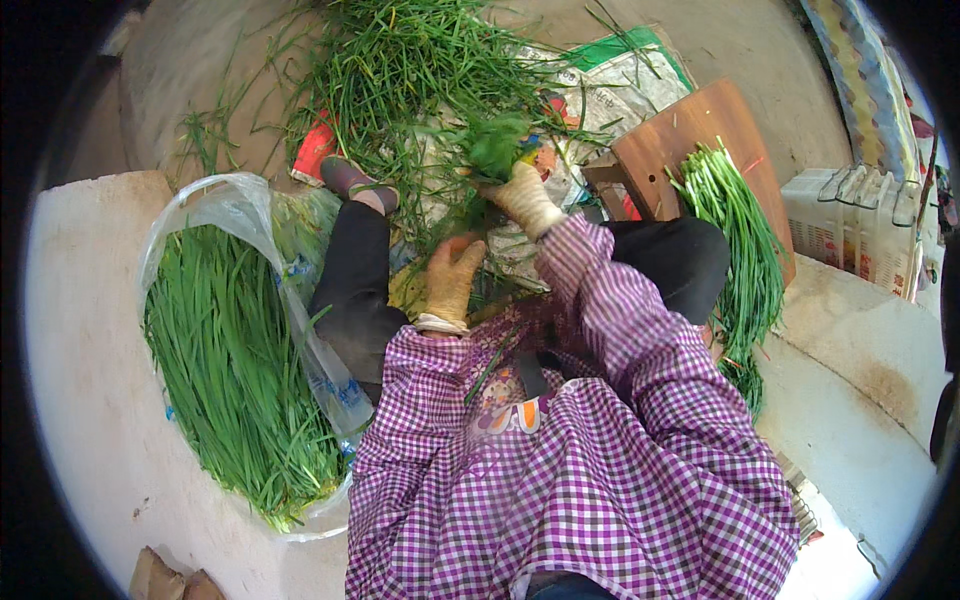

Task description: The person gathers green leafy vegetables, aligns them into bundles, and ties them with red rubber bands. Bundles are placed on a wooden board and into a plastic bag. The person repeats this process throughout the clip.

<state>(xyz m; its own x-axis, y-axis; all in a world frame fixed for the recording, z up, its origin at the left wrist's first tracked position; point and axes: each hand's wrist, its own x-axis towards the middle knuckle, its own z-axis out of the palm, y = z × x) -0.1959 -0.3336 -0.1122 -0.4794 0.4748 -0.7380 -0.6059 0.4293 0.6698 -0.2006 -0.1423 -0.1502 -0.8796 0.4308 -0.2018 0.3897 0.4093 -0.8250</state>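
My right hand (525,195), in a pale work glove, grips a bunch of green leaves (495,150) that is blurred by motion. Below and to its left, my gloved left hand (452,274) is raised with its fingers blurred; whether it holds anything is unclear. A heap of loose green leaves (420,67) lies on sacks beyond my hands. At left, a clear plastic bag (225,195) holds long garlic chives (225,352). On the right, a bundle of garlic chives (735,225) with pale stem ends lies across a brown wooden stool (694,112).
White sacks with a green edge (630,56) lie on the floor. A shoe (360,180) stands beside a red packet (311,150). A white plastic crate (847,225) stands at right, below a patterned quilted sheet (874,90). Pale slabs (82,300) lie at left.
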